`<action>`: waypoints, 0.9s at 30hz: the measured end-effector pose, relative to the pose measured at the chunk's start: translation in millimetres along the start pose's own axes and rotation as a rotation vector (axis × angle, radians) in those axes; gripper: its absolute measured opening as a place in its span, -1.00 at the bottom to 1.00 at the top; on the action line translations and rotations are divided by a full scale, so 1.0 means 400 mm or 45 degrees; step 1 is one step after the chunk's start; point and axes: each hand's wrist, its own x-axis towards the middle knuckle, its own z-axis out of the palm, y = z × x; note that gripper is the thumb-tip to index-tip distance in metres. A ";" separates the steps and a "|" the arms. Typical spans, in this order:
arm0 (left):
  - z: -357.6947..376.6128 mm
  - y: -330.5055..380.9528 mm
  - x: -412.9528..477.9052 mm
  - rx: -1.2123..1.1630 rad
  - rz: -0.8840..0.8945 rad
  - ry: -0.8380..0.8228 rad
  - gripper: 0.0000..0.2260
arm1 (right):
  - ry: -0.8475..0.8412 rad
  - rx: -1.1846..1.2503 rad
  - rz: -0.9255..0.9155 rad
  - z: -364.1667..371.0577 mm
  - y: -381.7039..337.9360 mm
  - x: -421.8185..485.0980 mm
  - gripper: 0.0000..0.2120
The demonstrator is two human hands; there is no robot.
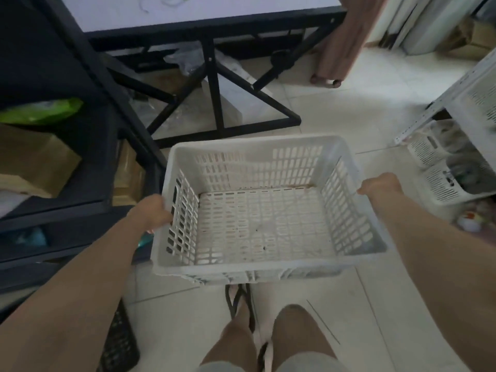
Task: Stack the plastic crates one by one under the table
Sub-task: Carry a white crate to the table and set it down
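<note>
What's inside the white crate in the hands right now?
Nothing but a few dark specks on the slatted floor of the white crate. The left hand and right hand grip its side rims. The near wall's inner face is hidden.

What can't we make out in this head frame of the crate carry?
1. Fingers of the left hand and right hand, head view: curled round the crate rim, hidden by its walls and the hands' backs.
2. Space under the table: dark, crossed by the leg frame and plastic bags; whether a crate already sits there cannot be told.
3. Baskets at right: cut by the frame edge, contents blurred.
</note>
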 end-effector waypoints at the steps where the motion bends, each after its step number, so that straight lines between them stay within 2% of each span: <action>1: -0.020 0.019 0.030 -0.029 -0.013 0.009 -0.82 | -0.010 0.004 0.001 0.009 -0.037 0.028 -0.74; 8: -0.153 0.161 0.250 -0.163 -0.113 0.043 -0.85 | -0.072 0.059 -0.033 0.079 -0.282 0.261 -0.67; 15: -0.194 0.268 0.489 -0.262 -0.262 0.043 -0.93 | -0.156 0.019 -0.120 0.191 -0.526 0.509 -0.85; 18: -0.169 0.276 0.598 -0.265 -0.291 0.059 -0.85 | -0.190 -0.044 -0.158 0.264 -0.587 0.598 -0.89; 21: -0.116 0.259 0.727 -0.299 -0.361 0.089 -0.74 | -0.212 -0.068 -0.188 0.381 -0.618 0.705 -0.84; 24: -0.034 0.223 0.883 -0.311 -0.357 0.113 -0.78 | -0.178 -0.131 -0.217 0.535 -0.620 0.812 -0.71; 27: 0.060 0.187 1.045 -0.349 -0.367 0.099 -0.81 | -0.196 -0.148 -0.237 0.706 -0.600 0.921 -0.73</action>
